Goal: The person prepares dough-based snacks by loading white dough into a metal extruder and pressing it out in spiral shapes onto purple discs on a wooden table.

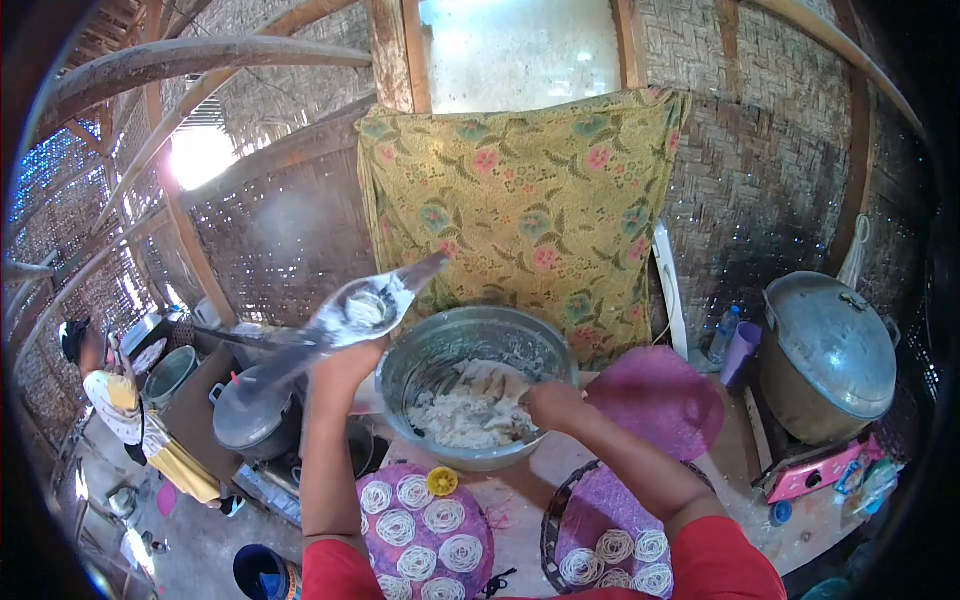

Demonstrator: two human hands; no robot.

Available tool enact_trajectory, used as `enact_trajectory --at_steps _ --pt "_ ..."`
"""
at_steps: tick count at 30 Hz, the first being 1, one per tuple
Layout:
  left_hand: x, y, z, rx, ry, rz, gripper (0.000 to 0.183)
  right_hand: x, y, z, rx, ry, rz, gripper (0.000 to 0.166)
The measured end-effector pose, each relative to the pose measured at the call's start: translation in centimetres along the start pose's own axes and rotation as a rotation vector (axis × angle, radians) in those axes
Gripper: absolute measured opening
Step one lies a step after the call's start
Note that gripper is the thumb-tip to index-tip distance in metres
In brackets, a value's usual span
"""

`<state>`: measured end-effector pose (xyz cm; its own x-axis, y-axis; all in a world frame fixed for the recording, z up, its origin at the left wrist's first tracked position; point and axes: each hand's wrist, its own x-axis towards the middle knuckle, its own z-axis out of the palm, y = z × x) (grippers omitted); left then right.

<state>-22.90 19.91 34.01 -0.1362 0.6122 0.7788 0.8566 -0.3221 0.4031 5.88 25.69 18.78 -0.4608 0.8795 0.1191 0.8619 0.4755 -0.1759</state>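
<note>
My left hand (349, 369) grips a long press (390, 289) with a handle at each end, raised left of the basin. White dough coats the press around its round middle cup. Inside the large metal basin (401, 427), my right hand (553, 406) has its fingers curled into a sticky white dough (469, 420); their tips are hidden. Below the basin lies a round purple mat (476, 517) bearing several coiled rings of white dough strands (396, 527). A second purple mat (592, 510) on a dark-rimmed tray holds more coils, partly behind my right forearm.
A yellow plastic mould (442, 481) rests on the left mat. At right, a large lidded pot (825, 360) stands on a pink stove (814, 474), beside a purple cup (741, 352). Another lidded pot (255, 412) is at left. A person (124, 405) stands farther left.
</note>
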Motion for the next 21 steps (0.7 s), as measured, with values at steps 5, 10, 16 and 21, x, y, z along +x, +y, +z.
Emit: enact_trajectory --at_steps 5,10,16,21 --pt "-1.4 0.7 -4.7 -1.432 -0.072 -0.217 0.023 -1.7 -5.6 -2.5 0.511 -0.038 -0.423 0.042" --pt "-5.5 6.4 1.2 -2.014 -0.236 -0.501 0.015 -10.8 -10.6 -0.3 2.444 -0.665 -0.039 0.083" --pt "-18.4 2.7 10.0 -0.672 -0.167 -0.366 0.038 -23.4 -3.2 -1.1 2.314 -0.15 0.324 0.079" --pt "-23.6 14.1 7.2 -0.377 -0.847 -0.095 0.047 -30.4 -0.1 -7.2 1.559 0.394 0.305 0.067"
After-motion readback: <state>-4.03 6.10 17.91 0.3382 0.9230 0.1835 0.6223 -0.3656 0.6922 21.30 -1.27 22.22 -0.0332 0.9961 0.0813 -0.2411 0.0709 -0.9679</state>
